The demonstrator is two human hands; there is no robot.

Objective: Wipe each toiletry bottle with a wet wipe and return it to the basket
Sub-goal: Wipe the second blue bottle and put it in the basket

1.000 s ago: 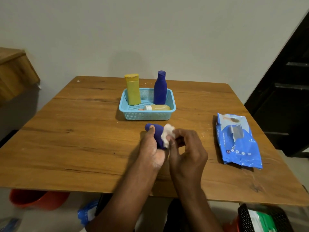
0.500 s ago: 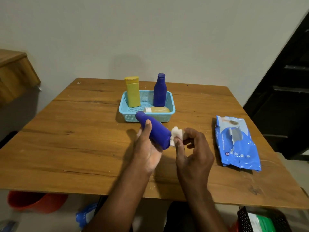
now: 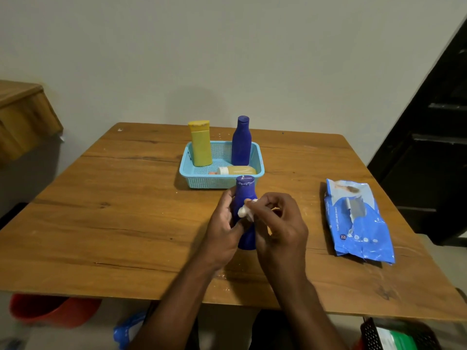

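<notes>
My left hand [image 3: 223, 228] grips a dark blue bottle [image 3: 244, 190] just in front of the basket, its cap pointing away from me. My right hand [image 3: 280, 223] pinches a small white wet wipe [image 3: 245, 212] against the bottle's side. The light blue basket [image 3: 202, 180] stands at the table's middle back. In it are an upright yellow bottle [image 3: 201, 144], an upright dark blue bottle [image 3: 241, 142] and a small yellowish bottle [image 3: 237, 170] lying on its side.
A blue pack of wet wipes [image 3: 357, 221] lies on the wooden table [image 3: 113, 210] to the right. A red tub [image 3: 50, 309] sits on the floor at the lower left, a black crate [image 3: 399, 334] at the lower right. A dark staircase rises on the right.
The held bottle has swung from lying slanted to the left to pointing straight away from me. The wipe has moved from the bottle's base end up to its side.
</notes>
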